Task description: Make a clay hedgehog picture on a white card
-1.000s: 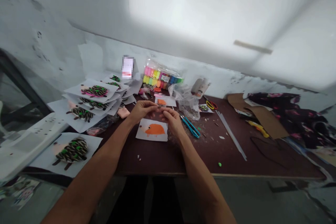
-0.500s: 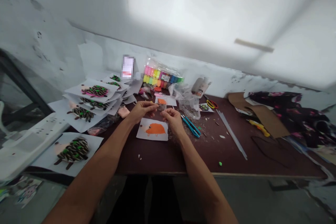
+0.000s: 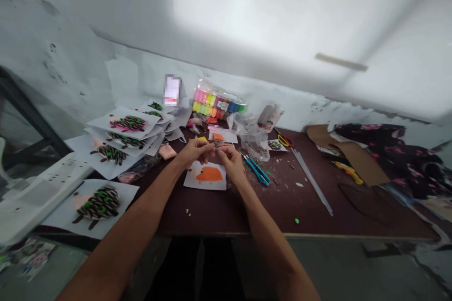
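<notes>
My left hand and my right hand are close together over the middle of the dark table, each with fingers pinched. Whatever is between their fingertips is too small to make out. Just below them lies a white card with an orange hedgehog shape that has a pale snout and a dark eye. Behind the hands is another white sheet with an orange piece on it. Teal-handled pliers lie right of my right hand.
Finished hedgehog cards are stacked at the left, with another card nearer. Behind are clay packs, a plastic bag and a bottle. Scissors, clear sticks and a yellow glue gun lie rightward.
My hands have drawn slightly closer together, their fingertips now nearly meeting. The cards and tools have stayed in place.
</notes>
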Demonstrator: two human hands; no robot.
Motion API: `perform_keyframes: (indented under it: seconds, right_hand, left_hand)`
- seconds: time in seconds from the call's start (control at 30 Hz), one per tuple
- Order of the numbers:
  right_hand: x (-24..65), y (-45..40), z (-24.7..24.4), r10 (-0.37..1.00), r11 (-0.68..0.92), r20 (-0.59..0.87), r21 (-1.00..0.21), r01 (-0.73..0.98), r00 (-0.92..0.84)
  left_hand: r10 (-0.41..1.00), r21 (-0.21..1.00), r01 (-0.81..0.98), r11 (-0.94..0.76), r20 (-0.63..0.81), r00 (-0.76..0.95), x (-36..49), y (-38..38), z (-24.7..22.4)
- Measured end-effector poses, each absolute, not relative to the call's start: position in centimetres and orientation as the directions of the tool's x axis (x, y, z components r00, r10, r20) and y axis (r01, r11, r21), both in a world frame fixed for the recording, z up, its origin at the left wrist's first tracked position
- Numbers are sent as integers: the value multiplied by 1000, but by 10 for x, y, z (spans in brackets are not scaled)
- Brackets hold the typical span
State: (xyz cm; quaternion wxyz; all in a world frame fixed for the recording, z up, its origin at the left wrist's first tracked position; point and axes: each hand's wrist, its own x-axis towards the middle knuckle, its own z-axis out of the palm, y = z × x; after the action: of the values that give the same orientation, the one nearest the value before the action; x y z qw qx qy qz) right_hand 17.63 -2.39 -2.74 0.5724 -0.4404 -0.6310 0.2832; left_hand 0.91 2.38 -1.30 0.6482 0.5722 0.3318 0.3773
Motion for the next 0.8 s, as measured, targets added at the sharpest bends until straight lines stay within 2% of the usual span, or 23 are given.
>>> perform_keyframes:
  seconds: [0.23,0.37,0.53,0.8]
  right_hand:
    - [169,-31,-26,838,489,545,-736,468,-19]
    - [165,-32,-22,816,490,578,-683,542,-8]
    - [165,-33,-20,823,469,567,-710,525,32]
    - [167,-32,-19,830,467,554,-752,465,62]
  left_hand:
    - [866,998,-46,41,-13,500,10,25,-14]
    - [850,998,-26,53,-32,526,11,22,-12]
    - [833,998,8,69,-62,550,9,20,-7]
    - [793,1000,12,18,-21,609,6,20,-8]
